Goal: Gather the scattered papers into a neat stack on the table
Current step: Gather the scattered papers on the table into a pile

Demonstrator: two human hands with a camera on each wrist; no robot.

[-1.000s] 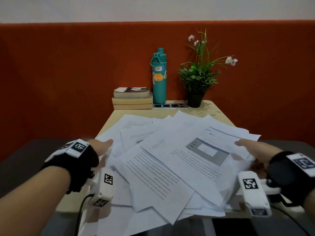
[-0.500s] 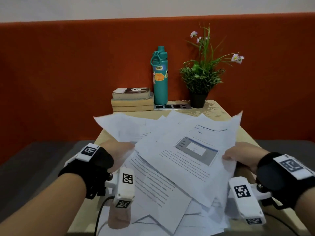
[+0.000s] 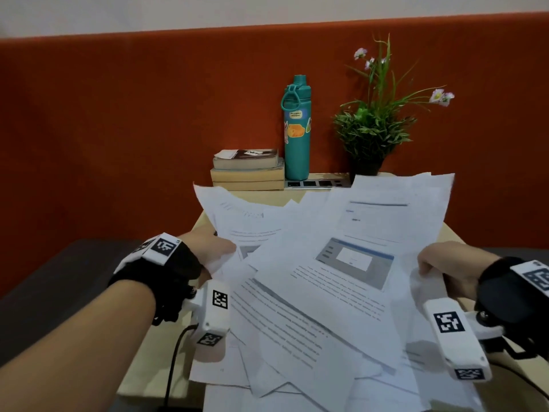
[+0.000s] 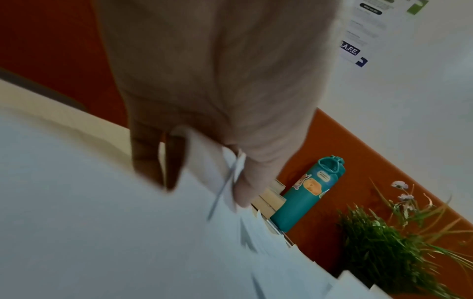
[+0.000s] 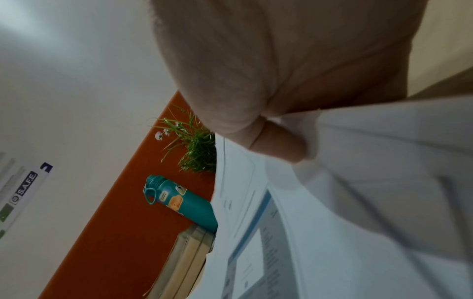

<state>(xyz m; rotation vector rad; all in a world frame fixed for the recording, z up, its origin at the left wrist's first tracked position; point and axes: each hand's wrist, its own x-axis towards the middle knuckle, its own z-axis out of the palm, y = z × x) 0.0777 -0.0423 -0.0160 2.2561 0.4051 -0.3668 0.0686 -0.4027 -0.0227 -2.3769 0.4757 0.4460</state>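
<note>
Papers (image 3: 320, 281) bunched between both hands above the counter (image 3: 448, 233).
Head view: left hand (image 3: 208, 248) and right hand (image 3: 442, 266) pinch opposite edges. Left wrist view: thumb clamps sheets. Right wrist view: likewise. Best to squeeze inward evenly, then tap edges square.

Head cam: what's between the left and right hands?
Only the fanned papers, gripped by the left hand and right hand at opposite edges; nothing else shows between them in the head view.
</note>
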